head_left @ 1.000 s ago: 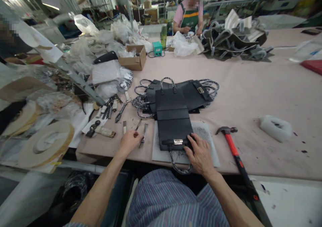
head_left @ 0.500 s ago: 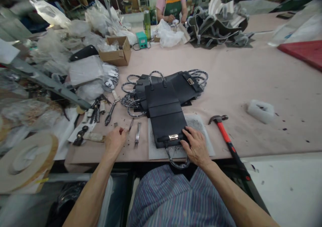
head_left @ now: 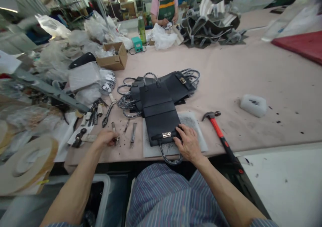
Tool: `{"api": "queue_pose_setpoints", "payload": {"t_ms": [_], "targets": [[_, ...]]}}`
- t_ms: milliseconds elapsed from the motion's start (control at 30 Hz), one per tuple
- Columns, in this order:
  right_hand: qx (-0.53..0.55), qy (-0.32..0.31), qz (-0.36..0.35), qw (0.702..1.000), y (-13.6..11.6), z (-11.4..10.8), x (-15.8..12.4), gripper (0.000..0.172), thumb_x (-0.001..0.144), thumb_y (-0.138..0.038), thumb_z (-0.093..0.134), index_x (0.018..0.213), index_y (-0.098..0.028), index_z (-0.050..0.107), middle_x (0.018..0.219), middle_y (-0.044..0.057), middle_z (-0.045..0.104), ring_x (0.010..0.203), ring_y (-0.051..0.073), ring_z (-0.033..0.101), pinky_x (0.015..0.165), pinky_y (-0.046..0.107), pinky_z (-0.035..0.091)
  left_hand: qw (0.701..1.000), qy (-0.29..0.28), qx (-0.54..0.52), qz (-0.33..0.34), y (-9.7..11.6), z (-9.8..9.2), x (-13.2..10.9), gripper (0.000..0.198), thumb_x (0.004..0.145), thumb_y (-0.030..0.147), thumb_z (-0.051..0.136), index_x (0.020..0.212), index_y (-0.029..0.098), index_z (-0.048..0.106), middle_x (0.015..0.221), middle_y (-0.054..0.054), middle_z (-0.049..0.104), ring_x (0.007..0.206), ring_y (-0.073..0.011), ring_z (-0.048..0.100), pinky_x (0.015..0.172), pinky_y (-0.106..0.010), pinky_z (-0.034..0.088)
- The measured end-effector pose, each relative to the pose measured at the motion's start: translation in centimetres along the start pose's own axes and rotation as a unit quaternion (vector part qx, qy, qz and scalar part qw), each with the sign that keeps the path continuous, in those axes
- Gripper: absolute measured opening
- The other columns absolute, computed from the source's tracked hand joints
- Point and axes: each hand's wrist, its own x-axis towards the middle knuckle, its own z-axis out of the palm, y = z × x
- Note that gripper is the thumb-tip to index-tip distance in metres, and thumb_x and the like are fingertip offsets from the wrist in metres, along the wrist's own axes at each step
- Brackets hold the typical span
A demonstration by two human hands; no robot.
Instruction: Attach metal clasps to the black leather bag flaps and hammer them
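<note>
A black bag panel with a metal clasp and patterned loop handles lies on a pale board at the table's near edge. My right hand rests on the panel's near right corner, fingers spread beside the clasp. To the left, my left hand is low over the table, its fingertips pinched at something small and dark that I cannot make out. Just beyond them is a slim metal tool. A small pointed tool and a flat metal tool lie between the hand and the board.
More black bag panels are piled behind. A claw hammer lies right, near a white block. Pliers-like tools, a tape roll, a cardboard box and plastic bags crowd the left. A person works across the table.
My left hand has moved left and slightly nearer to me, its fingertips now lower by the slim tool. My right hand stays on the panel. The whole view has shifted a little.
</note>
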Motion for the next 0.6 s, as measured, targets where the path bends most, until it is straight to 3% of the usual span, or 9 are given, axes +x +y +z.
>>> {"api": "queue_pose_setpoints", "payload": {"t_ms": [133, 300, 433, 533, 600], "targets": [[0.009, -0.005, 0.007, 1.000, -0.1, -0.2, 0.1, 0.043, 0.098, -0.036, 0.054, 0.135, -0.016, 0.058, 0.143, 0.016, 0.054, 0.133, 0.031, 0.046, 0.115, 0.051, 0.030, 0.991, -0.016, -0.124, -0.036, 1.8, 0.8, -2.2, 0.037, 0.060, 0.048, 0.077, 0.068, 0.017, 0.060, 0.067, -0.007, 0.068, 0.059, -0.0190, 0.066, 0.056, -0.033, 0.058], [0.013, -0.019, -0.008, 1.000, 0.1, -0.3, -0.1, 0.054, 0.093, -0.042, 0.061, 0.142, -0.020, 0.054, 0.151, 0.016, 0.045, 0.138, 0.036, 0.041, 0.116, 0.057, 0.028, 0.942, 0.017, -0.327, 0.072, 4.3, 5.9, -6.0, 0.044, 0.062, 0.039, 0.087, 0.091, 0.013, 0.068, 0.090, -0.007, 0.075, 0.077, -0.0162, 0.069, 0.071, -0.027, 0.058], [-0.013, -0.037, -0.095, 0.995, -0.1, -0.7, -0.5, 0.049, 0.097, -0.032, 0.056, 0.146, -0.028, 0.053, 0.163, 0.012, 0.030, 0.150, 0.038, 0.023, 0.120, 0.062, 0.019, 0.934, 0.017, -0.335, 0.126, 5.2, 10.1, -8.0, 0.032, 0.072, 0.032, 0.083, 0.097, 0.016, 0.070, 0.095, -0.006, 0.076, 0.083, -0.0165, 0.071, 0.077, -0.027, 0.058], [-0.021, -0.100, -0.162, 0.982, -0.2, -1.0, -0.4, 0.046, 0.098, -0.022, 0.052, 0.142, -0.033, 0.056, 0.157, 0.005, 0.042, 0.151, 0.034, 0.024, 0.122, 0.061, 0.014, 0.938, 0.009, -0.312, 0.153, 5.3, 11.5, -8.6, 0.025, 0.077, 0.030, 0.079, 0.096, 0.016, 0.072, 0.098, -0.007, 0.077, 0.087, -0.0185, 0.073, 0.080, -0.029, 0.059], [-0.025, -0.134, -0.164, 0.977, -0.2, -1.0, -0.1, 0.047, 0.098, -0.020, 0.051, 0.143, -0.035, 0.055, 0.154, 0.003, 0.048, 0.149, 0.033, 0.028, 0.122, 0.061, 0.015, 0.933, 0.014, -0.318, 0.168, 5.1, 11.8, -8.7, 0.023, 0.078, 0.029, 0.077, 0.097, 0.016, 0.072, 0.100, -0.008, 0.077, 0.093, -0.0203, 0.073, 0.084, -0.031, 0.059]]}}
